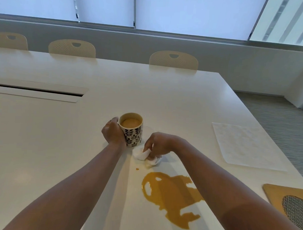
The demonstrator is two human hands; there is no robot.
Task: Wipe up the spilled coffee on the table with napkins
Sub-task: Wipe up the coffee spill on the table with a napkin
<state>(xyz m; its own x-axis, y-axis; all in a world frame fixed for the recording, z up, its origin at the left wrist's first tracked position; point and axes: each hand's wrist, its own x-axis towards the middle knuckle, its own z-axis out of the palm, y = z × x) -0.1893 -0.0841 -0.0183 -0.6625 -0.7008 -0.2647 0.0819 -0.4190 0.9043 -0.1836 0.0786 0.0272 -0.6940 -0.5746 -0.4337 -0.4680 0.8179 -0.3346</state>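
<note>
One mug (pixel 133 129) of milky coffee stands on the table (pixel 42 136), the left hand (pixel 112 133) wrapped around its side; one crumpled napkin (pixel 146 156) is pinched in the right hand (pixel 159 144) and pressed to the tabletop just beside the mug's base; one flat napkin (pixel 244 146) lies well apart to the right. One brown puddle (pixel 171 194) spreads nearer the person, with a single small drop (pixel 137 169) between it and the crumpled napkin; one wooden board (pixel 286 199) with a mesh inset sits at the right edge. The tabletop is white and glossy, with a long slot (pixel 37 90); three pale chairs (pixel 173 60) line the far side under shaded windows (pixel 106 6); grey carpet (pixel 277 117) covers the floor.
</note>
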